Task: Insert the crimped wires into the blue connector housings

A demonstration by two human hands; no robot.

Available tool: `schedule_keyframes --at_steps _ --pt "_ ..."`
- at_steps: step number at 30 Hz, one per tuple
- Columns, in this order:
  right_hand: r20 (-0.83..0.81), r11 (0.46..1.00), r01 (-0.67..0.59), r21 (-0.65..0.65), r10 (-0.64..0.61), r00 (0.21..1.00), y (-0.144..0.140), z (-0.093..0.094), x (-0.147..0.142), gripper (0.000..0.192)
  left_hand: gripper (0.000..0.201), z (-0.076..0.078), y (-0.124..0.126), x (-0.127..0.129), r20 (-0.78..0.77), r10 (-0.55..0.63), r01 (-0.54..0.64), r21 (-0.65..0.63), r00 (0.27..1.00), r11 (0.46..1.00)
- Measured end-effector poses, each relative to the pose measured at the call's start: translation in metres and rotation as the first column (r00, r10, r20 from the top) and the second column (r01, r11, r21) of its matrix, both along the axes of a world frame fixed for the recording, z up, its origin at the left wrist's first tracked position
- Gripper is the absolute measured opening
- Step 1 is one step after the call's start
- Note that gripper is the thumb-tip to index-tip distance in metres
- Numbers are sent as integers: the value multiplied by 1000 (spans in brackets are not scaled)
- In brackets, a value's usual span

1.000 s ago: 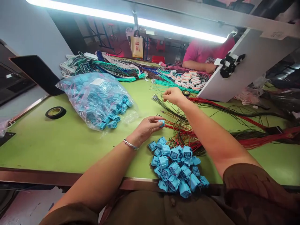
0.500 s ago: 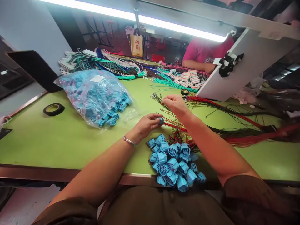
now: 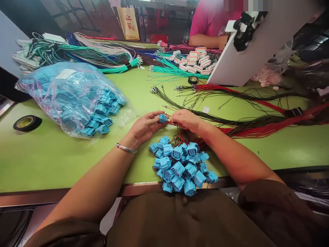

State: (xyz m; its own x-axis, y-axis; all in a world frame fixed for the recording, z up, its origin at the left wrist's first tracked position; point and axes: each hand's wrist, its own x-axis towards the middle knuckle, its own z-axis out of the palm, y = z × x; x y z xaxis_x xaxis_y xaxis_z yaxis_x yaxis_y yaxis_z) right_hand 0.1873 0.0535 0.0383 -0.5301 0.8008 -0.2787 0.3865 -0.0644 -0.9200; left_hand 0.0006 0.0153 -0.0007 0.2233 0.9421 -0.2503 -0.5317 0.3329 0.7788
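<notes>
Between the thumb and fingers of my left hand [image 3: 147, 127] is a blue connector housing [image 3: 162, 118], its holed face partly showing. My right hand [image 3: 185, 120] is pinched right beside the housing, closed on a thin wire whose tip points at the connector; the fingers cover most of it. Red and dark wires [image 3: 180, 137] run beneath my hands. Just below them, a heap of blue connectors [image 3: 177, 168] with wires attached lies at the table's front edge, some hanging over it.
A clear plastic bag [image 3: 64, 92] of blue connectors lies open at left, near a black tape roll [image 3: 27, 122]. Red and black wire bundles [image 3: 269, 120] stretch to the right. White connectors [image 3: 197, 61] and green wires lie behind. A grey panel [image 3: 236, 58] stands upright; a person in pink [image 3: 205, 24] sits beyond.
My right hand has come from the loose wire ends down to the connector in my left hand. The view has shifted, so the table's things appear further left and higher.
</notes>
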Motion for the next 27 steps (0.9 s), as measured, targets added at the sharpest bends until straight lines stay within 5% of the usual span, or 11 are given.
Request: schedule_keyframes --at_steps 12,22,27 --pt "-99 995 -64 79 72 993 -1 -3 2 22 23 0 -1 -3 -21 -48 48 21 999 999" --pt "131 973 -115 202 90 987 1 -3 -3 23 31 1 -5 -1 -171 -19 33 81 985 996" --pt "227 903 -138 407 46 973 -4 -6 -8 28 31 1 -6 3 -179 52 -38 79 982 996"
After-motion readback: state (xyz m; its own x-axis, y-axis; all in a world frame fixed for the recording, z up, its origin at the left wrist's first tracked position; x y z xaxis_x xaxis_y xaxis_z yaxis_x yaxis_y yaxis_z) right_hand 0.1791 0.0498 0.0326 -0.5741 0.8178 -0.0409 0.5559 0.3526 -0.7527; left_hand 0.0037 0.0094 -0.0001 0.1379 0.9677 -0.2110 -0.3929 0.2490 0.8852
